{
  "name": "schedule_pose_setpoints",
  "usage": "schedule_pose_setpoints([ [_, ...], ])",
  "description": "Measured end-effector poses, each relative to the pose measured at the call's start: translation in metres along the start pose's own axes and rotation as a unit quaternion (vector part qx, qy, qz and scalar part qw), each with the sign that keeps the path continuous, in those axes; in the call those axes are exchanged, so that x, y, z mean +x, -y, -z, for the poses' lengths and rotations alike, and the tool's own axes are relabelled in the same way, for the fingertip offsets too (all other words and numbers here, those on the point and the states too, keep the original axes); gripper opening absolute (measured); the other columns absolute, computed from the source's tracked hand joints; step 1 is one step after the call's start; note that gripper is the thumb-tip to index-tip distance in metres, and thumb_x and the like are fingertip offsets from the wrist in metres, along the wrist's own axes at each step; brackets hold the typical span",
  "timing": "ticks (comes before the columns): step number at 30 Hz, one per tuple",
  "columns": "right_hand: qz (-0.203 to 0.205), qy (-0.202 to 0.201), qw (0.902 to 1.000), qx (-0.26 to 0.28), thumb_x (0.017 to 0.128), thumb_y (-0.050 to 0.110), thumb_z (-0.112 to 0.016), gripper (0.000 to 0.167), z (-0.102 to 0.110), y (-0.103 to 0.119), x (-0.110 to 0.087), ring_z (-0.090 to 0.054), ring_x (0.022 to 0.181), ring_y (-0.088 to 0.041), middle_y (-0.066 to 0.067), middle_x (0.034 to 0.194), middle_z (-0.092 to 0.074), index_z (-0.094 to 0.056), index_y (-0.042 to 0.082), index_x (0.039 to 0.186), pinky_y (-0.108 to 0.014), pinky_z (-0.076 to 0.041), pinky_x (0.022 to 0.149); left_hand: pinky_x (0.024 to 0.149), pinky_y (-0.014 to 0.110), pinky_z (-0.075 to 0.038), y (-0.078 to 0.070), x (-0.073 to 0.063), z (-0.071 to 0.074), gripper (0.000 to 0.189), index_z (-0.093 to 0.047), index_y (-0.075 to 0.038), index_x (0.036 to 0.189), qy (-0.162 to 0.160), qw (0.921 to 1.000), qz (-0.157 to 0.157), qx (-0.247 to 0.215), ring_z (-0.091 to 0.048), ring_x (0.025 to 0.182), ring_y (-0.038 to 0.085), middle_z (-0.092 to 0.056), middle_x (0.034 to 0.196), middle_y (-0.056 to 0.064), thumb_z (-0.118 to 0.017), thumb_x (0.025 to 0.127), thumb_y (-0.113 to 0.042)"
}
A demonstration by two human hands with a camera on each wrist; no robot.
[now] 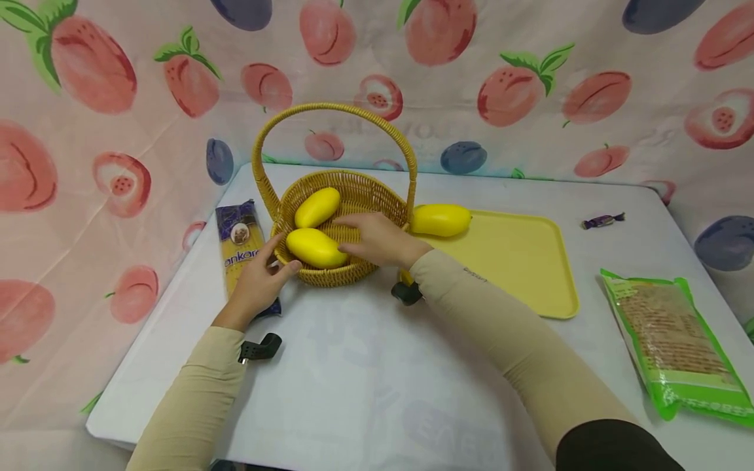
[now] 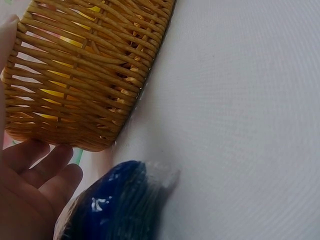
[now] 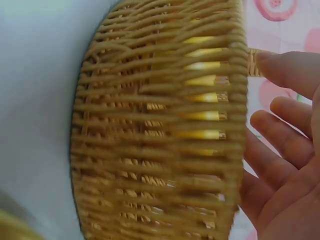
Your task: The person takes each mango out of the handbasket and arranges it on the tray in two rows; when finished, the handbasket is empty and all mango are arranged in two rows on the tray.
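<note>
A wicker basket (image 1: 330, 277) with a tall handle holds two yellow mangoes, one toward the back (image 1: 318, 207) and one at the front (image 1: 317, 248). At the basket's left end, my left hand (image 1: 259, 284) holds the rim, thumb on the near side and fingers against the outer wall. My right hand (image 1: 379, 239) reaches over the right rim, its fingers spread and loosely bent beside the front mango's right end. Nothing shows between those fingers in the right wrist view. Another mango (image 1: 442, 220) lies at the left of a yellow tray (image 1: 518, 261).
Left of the basket lies a pasta packet (image 1: 238, 229), partly behind my left hand. A small wrapped candy (image 1: 603, 221) is at the back right, and a green-edged food bag (image 1: 671, 333) at the right. Under my right wrist a yellow thing (image 1: 405, 276) is mostly hidden.
</note>
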State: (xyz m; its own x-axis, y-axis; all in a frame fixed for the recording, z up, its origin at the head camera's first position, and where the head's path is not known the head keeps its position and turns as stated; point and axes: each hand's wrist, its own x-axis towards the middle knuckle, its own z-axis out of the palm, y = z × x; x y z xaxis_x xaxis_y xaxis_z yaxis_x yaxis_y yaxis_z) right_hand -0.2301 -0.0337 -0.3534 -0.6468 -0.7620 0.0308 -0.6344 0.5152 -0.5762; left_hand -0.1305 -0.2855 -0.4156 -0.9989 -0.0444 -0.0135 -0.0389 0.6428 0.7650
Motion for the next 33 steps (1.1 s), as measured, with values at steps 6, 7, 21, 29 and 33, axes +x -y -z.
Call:
schedule_pose_setpoints([
  [6,-0.023,0.030,0.9992,-0.012,0.097,0.028,-0.068,0.054,-0.009,0.005,0.014,-0.049,0.133,-0.020,-0.004,0.144,-0.055,-0.053,0.009,0.146,-0.033,-0.041,0.111,0.110,0.053,-0.040,0.000,0.001,0.000,0.074,-0.025,-0.019,0.161,0.000,1.0000,-0.006,0.001,-0.042,0.137,0.039,-0.033,0.158,0.020,-0.062,0.100,-0.040],
  [7,-0.026,0.032,0.9990,-0.014,0.097,0.029,-0.069,0.055,-0.011,0.006,0.016,-0.049,0.133,-0.020,-0.004,0.144,-0.055,-0.053,0.009,0.146,-0.034,-0.041,0.111,0.110,0.053,-0.040,0.000,0.001,0.000,0.074,-0.025,-0.019,0.161,0.000,1.0000,-0.007,0.001,-0.042,0.137,0.039,-0.033,0.158,0.020,-0.062,0.100,-0.040],
  [21,-0.050,0.082,0.9948,-0.034,0.094,0.035,-0.072,0.064,-0.023,0.004,0.031,-0.044,0.136,-0.022,-0.007,0.147,-0.051,-0.049,0.009,0.149,-0.034,-0.038,0.112,0.109,0.053,-0.042,0.001,0.001,0.001,0.073,-0.025,-0.019,0.160,-0.001,0.9999,-0.014,0.000,-0.046,0.133,0.039,-0.035,0.156,0.021,-0.061,0.101,-0.039],
  [29,-0.068,0.096,0.9929,-0.020,0.094,0.037,-0.072,0.067,-0.024,0.002,0.034,-0.044,0.136,-0.022,-0.006,0.149,-0.049,-0.046,0.012,0.151,-0.033,-0.040,0.109,0.109,0.053,-0.041,0.003,0.001,-0.001,0.072,-0.026,-0.017,0.160,-0.004,0.9998,-0.021,-0.005,-0.045,0.134,0.040,-0.036,0.155,0.023,-0.061,0.101,-0.038],
  [33,-0.080,0.105,0.9911,-0.018,0.094,0.038,-0.071,0.067,-0.024,0.001,0.034,-0.045,0.134,-0.020,-0.005,0.149,-0.050,-0.046,0.014,0.151,-0.033,-0.042,0.106,0.110,0.053,-0.041,0.003,0.001,-0.001,0.072,-0.026,-0.016,0.160,-0.006,0.9998,-0.019,-0.006,-0.044,0.135,0.040,-0.037,0.155,0.023,-0.061,0.101,-0.038],
])
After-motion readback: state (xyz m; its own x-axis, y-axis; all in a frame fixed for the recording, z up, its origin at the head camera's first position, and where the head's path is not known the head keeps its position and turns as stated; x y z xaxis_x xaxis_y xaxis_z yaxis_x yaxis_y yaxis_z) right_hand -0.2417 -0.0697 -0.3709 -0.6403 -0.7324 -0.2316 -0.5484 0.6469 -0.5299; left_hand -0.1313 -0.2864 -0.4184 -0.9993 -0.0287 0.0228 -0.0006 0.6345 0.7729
